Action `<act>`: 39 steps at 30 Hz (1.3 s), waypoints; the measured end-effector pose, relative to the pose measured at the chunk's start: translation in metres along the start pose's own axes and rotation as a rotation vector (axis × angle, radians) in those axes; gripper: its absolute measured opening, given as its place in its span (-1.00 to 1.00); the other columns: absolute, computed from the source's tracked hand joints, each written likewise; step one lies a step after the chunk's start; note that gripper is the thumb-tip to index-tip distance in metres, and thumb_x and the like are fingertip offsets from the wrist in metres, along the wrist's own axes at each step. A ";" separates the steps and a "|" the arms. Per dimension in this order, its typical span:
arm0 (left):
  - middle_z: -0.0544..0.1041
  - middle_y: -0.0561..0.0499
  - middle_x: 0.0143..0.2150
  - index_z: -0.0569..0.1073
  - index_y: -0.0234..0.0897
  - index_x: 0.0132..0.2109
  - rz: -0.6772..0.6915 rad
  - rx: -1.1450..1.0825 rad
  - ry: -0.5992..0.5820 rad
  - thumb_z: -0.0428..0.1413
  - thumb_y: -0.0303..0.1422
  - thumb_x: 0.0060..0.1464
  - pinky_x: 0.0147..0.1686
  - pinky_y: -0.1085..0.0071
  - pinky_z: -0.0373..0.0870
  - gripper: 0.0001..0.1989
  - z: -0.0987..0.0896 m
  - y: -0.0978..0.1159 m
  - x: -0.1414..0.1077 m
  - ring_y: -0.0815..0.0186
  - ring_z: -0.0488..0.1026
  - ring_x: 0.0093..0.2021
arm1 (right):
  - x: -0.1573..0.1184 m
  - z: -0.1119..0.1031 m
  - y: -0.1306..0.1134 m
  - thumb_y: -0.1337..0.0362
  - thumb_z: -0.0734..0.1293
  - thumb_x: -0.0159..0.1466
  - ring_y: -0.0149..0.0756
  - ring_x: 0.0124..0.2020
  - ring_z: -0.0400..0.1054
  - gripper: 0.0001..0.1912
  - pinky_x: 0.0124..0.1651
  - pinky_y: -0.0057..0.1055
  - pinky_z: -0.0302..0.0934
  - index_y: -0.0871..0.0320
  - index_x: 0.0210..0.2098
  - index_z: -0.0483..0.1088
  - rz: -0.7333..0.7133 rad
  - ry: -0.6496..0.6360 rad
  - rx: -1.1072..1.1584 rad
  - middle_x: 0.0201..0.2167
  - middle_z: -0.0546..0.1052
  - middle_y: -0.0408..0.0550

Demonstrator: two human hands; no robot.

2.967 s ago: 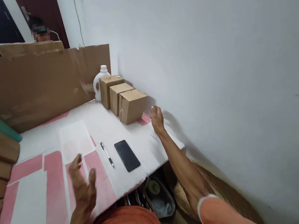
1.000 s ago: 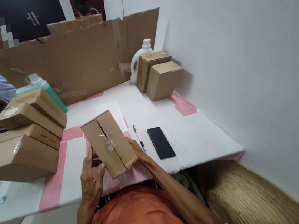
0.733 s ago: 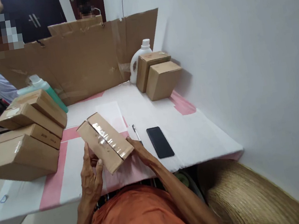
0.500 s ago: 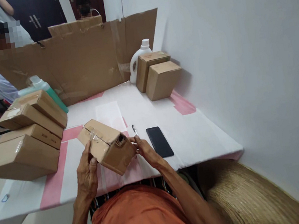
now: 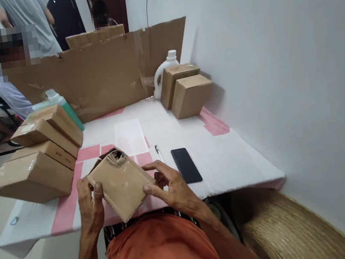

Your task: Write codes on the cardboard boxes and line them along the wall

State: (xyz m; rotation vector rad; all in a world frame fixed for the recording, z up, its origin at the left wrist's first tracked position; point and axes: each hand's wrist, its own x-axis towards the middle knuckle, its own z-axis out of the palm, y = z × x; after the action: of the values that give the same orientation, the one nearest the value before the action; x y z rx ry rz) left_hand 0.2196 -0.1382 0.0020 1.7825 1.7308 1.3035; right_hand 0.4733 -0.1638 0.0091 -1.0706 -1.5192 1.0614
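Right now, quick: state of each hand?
Left hand: closed on the torn cardboard box, at its left side.
Right hand: also closed on it, at the opposite side.

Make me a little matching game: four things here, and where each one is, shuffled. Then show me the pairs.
1. Cardboard box with a ragged hole
2. Smartphone
3. White jug
4. Green bottle

A. Behind two boxes, on the right
B. Held in left hand and right hand
C. Behind several boxes, on the left
D. Flat beside the pen

Pairs: 1-B; 2-D; 3-A; 4-C.
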 end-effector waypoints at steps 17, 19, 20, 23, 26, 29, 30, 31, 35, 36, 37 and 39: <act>0.49 -0.08 0.28 0.22 0.00 0.45 0.095 -0.104 -0.164 0.31 -0.13 0.15 0.25 0.10 0.42 -0.21 -0.001 0.059 -0.020 0.07 0.49 0.23 | 0.004 0.019 -0.018 0.17 0.25 0.46 -0.09 0.26 0.34 -0.61 0.35 -0.03 0.21 0.09 0.24 0.36 -0.178 0.210 -0.124 0.21 0.49 0.10; 0.51 -0.08 0.24 0.33 -0.04 0.40 0.204 0.002 -0.106 0.32 -0.13 0.14 0.29 0.06 0.37 -0.28 -0.002 0.065 -0.016 0.05 0.47 0.23 | 0.003 0.027 -0.022 0.18 0.26 0.44 -0.08 0.23 0.33 -0.61 0.35 -0.02 0.20 0.10 0.22 0.35 -0.192 0.243 -0.116 0.17 0.49 0.09; 0.52 -0.07 0.22 0.40 -0.06 0.34 0.243 0.046 -0.084 0.31 -0.13 0.15 0.29 0.06 0.35 -0.35 -0.002 0.067 -0.015 0.05 0.47 0.21 | 0.003 0.031 -0.024 0.18 0.27 0.42 -0.07 0.22 0.32 -0.61 0.34 -0.02 0.20 0.10 0.21 0.35 -0.194 0.252 -0.119 0.16 0.48 0.09; 0.57 -0.05 0.11 0.52 -0.10 0.18 0.257 0.113 -0.058 0.27 -0.09 0.19 0.24 0.05 0.39 -0.54 -0.001 0.071 -0.011 0.07 0.51 0.10 | 0.003 0.039 -0.030 0.18 0.26 0.41 -0.04 0.19 0.30 -0.61 0.32 0.01 0.21 0.12 0.19 0.34 -0.186 0.268 -0.158 0.13 0.47 0.11; 0.58 -0.04 0.02 0.54 -0.12 0.08 0.280 0.138 -0.050 0.25 -0.08 0.21 0.16 0.06 0.41 -0.63 0.001 0.071 -0.010 0.08 0.52 0.03 | 0.004 0.042 -0.035 0.24 0.24 0.39 -0.03 0.16 0.31 -0.63 0.29 0.02 0.23 0.10 0.18 0.33 -0.160 0.269 -0.213 0.10 0.48 0.10; 0.57 -0.04 -0.02 0.53 -0.12 0.04 0.301 0.151 -0.050 0.23 -0.09 0.24 0.10 0.08 0.41 -0.68 0.006 0.073 -0.011 0.09 0.51 -0.01 | 0.003 0.038 -0.033 0.27 0.24 0.39 -0.05 0.17 0.32 -0.62 0.30 -0.01 0.23 0.10 0.19 0.33 -0.165 0.279 -0.215 0.09 0.48 0.09; 0.57 -0.04 -0.04 0.53 -0.13 0.03 0.303 0.157 -0.046 0.23 -0.09 0.24 0.08 0.09 0.41 -0.69 0.008 0.075 -0.011 0.09 0.51 -0.03 | 0.004 0.034 -0.030 0.25 0.24 0.41 -0.07 0.19 0.32 -0.63 0.32 -0.03 0.21 0.10 0.19 0.33 -0.181 0.276 -0.185 0.11 0.48 0.09; 0.56 -0.04 -0.05 0.53 -0.13 0.03 0.302 0.164 -0.043 0.22 -0.10 0.25 0.07 0.09 0.41 -0.69 0.010 0.077 -0.011 0.09 0.51 -0.04 | 0.004 0.029 -0.024 0.21 0.23 0.44 -0.10 0.20 0.33 -0.64 0.33 -0.06 0.21 0.10 0.19 0.34 -0.194 0.261 -0.138 0.12 0.48 0.08; 0.55 -0.06 -0.06 0.54 -0.16 0.02 0.321 0.149 -0.055 0.23 -0.13 0.25 0.02 0.12 0.41 -0.71 0.018 0.084 -0.013 0.10 0.50 -0.05 | 0.011 -0.003 0.017 0.03 0.14 0.55 -0.19 0.13 0.43 -0.58 0.18 -0.21 0.31 0.05 0.27 0.31 0.000 0.212 -0.074 0.10 0.55 0.03; 0.55 -0.06 -0.06 0.54 -0.17 0.02 0.325 0.141 -0.059 0.23 -0.14 0.24 0.02 0.14 0.41 -0.71 0.019 0.086 -0.014 0.11 0.50 -0.05 | 0.014 -0.011 0.031 0.01 0.15 0.55 -0.16 0.07 0.46 -0.57 0.12 -0.21 0.32 0.06 0.26 0.32 0.125 0.226 -0.169 0.04 0.58 0.04; 0.55 -0.06 -0.07 0.54 -0.18 0.02 0.331 0.135 -0.064 0.24 -0.16 0.24 0.02 0.15 0.41 -0.71 0.021 0.087 -0.015 0.12 0.50 -0.04 | 0.017 -0.018 0.045 0.00 0.20 0.53 -0.10 0.02 0.49 -0.58 0.08 -0.19 0.32 0.10 0.22 0.35 0.255 0.239 -0.294 -0.04 0.60 0.07; 0.55 -0.06 -0.09 0.54 -0.20 0.01 0.349 0.128 -0.065 0.25 -0.19 0.23 0.02 0.17 0.42 -0.73 0.025 0.090 -0.017 0.14 0.50 -0.05 | 0.022 -0.027 0.070 0.07 0.32 0.47 0.04 -0.01 0.51 -0.66 0.04 -0.13 0.29 0.16 0.09 0.44 0.469 0.230 -0.511 -0.12 0.62 0.18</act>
State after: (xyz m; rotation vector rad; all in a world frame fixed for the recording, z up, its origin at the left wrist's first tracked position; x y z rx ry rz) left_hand 0.2961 -0.1637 0.0513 2.2527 1.5471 1.2672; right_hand 0.5054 -0.1222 -0.0494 -1.9069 -1.4150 0.8231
